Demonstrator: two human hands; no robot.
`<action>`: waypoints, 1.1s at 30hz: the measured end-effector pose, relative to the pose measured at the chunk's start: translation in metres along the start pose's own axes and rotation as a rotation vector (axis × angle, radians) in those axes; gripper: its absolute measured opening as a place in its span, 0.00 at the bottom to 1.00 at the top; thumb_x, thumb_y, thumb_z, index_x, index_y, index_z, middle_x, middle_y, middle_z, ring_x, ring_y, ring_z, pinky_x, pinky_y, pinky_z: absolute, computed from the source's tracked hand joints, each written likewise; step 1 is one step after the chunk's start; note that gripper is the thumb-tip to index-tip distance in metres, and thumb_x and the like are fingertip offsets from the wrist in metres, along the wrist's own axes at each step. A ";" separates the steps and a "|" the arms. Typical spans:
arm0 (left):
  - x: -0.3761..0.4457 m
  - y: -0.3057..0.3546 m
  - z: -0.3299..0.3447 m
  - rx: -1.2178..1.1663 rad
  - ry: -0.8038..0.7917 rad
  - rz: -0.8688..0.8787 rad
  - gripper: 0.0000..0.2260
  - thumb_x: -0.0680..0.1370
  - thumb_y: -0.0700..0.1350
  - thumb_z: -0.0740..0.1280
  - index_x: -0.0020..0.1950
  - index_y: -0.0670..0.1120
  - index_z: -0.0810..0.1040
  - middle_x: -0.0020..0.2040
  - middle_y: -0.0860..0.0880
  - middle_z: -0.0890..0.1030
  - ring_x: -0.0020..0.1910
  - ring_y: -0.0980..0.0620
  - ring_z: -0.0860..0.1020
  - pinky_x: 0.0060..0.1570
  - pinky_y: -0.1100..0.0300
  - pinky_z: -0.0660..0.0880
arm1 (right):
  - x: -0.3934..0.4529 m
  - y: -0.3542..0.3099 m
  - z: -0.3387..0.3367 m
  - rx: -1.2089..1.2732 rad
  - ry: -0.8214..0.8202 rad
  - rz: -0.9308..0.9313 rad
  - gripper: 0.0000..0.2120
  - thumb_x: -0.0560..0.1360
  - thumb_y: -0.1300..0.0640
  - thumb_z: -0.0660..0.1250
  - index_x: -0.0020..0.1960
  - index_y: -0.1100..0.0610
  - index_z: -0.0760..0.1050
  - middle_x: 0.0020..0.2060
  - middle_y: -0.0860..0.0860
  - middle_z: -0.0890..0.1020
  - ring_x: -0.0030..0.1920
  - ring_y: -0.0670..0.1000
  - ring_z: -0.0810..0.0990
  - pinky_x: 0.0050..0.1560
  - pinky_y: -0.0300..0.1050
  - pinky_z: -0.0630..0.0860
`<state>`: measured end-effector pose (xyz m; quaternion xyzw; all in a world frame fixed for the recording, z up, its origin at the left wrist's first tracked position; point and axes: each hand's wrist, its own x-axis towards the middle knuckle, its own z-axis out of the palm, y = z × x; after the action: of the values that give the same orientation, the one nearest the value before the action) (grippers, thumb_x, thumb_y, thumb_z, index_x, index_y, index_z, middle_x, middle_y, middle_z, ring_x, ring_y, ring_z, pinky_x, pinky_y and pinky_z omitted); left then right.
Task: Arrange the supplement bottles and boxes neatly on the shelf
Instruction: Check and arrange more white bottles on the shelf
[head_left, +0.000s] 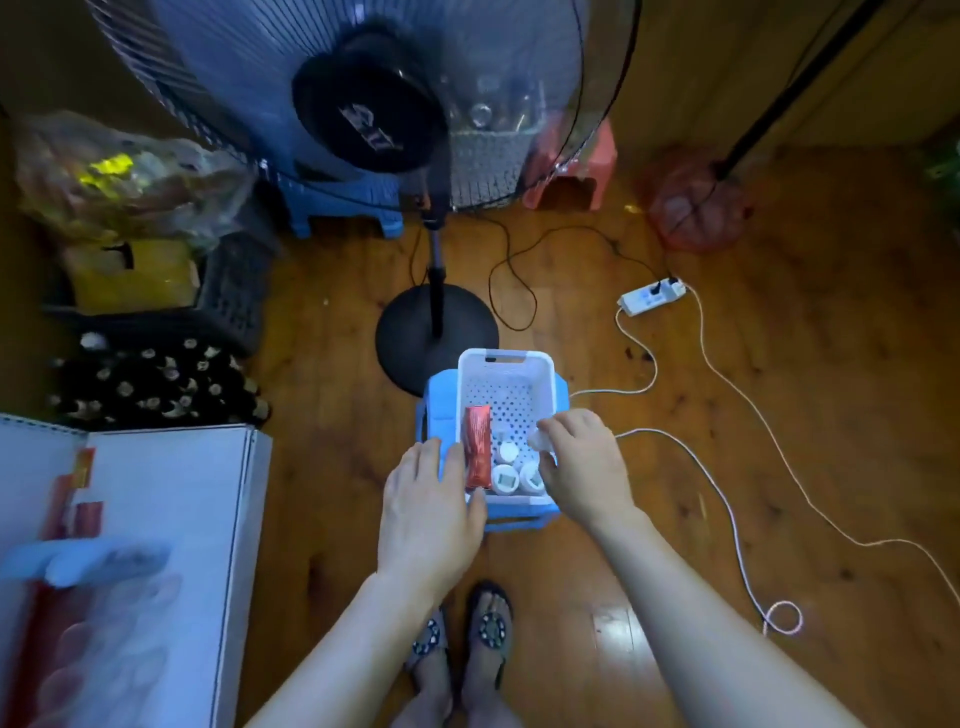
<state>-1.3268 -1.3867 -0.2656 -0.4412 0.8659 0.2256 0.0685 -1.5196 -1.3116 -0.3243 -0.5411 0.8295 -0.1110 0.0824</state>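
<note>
Seen from above, a person stood on a wooden floor (779, 415) and reached both bare hands down to a white perforated basket (540, 374) that sat on a low blue stool (441, 400). Inside the basket lay a red box (478, 448), long and narrow, along the left wall, and beside it stood three white bottles (505, 478) with round caps, packed close together at the near end. The left hand (428, 512) lay flat with straight fingers over the basket's near left rim, touching the box's lower end. The right hand (582, 467) was curled at the right rim, and its fingertips pinched a small white object (537, 440), too blurred to name. The white shelf (171, 519) stood to the left, with red packages already on it. The bottles looked light, rigid and smooth, so they would probably slip unless held around the body below the cap. The box looked like stiff, light card, best taken across its long sides. A standing fan (371, 98) rose behind the stool.
</note>
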 end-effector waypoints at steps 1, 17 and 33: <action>0.011 -0.001 0.013 0.003 -0.011 -0.009 0.27 0.82 0.57 0.58 0.78 0.47 0.62 0.78 0.44 0.63 0.77 0.45 0.59 0.75 0.50 0.59 | 0.005 0.009 0.017 -0.012 -0.013 -0.001 0.14 0.63 0.65 0.72 0.49 0.61 0.80 0.45 0.56 0.81 0.47 0.63 0.78 0.45 0.56 0.78; 0.092 -0.006 0.139 0.002 -0.062 -0.094 0.27 0.81 0.57 0.59 0.77 0.48 0.60 0.77 0.44 0.62 0.76 0.44 0.59 0.74 0.47 0.61 | 0.045 0.065 0.139 -0.224 -0.303 0.157 0.06 0.72 0.50 0.74 0.47 0.49 0.80 0.80 0.60 0.55 0.80 0.65 0.50 0.78 0.59 0.57; 0.090 -0.015 0.145 -0.035 -0.093 -0.121 0.25 0.82 0.56 0.58 0.77 0.49 0.61 0.78 0.44 0.60 0.78 0.44 0.55 0.76 0.48 0.58 | 0.048 0.058 0.150 -0.392 -0.310 0.214 0.10 0.72 0.48 0.74 0.41 0.49 0.74 0.81 0.60 0.48 0.80 0.65 0.45 0.77 0.60 0.56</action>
<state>-1.3806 -1.3951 -0.4285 -0.4830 0.8294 0.2564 0.1146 -1.5516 -1.3468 -0.4852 -0.4664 0.8651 0.1452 0.1135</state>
